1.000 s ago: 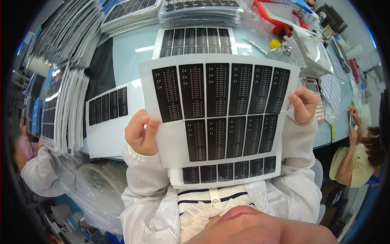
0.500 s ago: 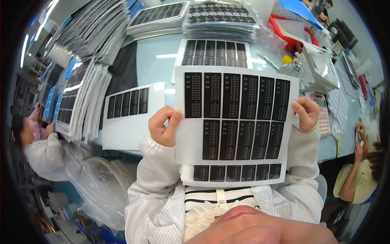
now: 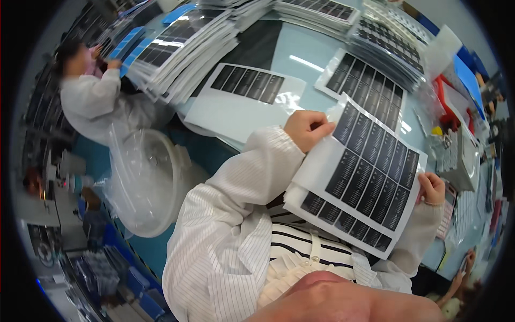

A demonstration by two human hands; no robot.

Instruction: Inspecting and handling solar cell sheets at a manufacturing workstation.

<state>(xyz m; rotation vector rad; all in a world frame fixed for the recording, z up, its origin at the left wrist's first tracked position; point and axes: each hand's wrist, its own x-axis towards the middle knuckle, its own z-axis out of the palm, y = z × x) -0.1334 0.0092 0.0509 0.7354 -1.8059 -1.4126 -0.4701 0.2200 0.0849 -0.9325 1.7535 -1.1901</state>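
Observation:
A white sheet with two rows of black rectangular labels (image 3: pixel 370 166) is held up in front of my chest, tilted. My left hand (image 3: pixel 308 130) pinches its upper left edge between thumb and fingers. At its right edge, my right hand (image 3: pixel 432 188) grips it the same way. Below its lower edge, another label sheet (image 3: pixel 343 221) shows a row of black labels; most of it is hidden behind the held one. A partly used label sheet (image 3: pixel 220 114) lies on the table left of my left hand. Beyond the held sheet rests another label sheet (image 3: pixel 365 83).
Tall stacks of label sheets (image 3: pixel 188 59) stand at the far left, with a plastic-wrapped stack (image 3: pixel 389 43) at the back right. A red tray (image 3: pixel 450 102) and a white box (image 3: pixel 460 161) are at right. A large plastic-lined bin (image 3: pixel 150 182) stands left; a co-worker (image 3: pixel 91 102) sits beyond.
My view has swung left, so the table and sheets appear shifted right and rotated. Both hands still hold the label sheet, which now looks more tilted.

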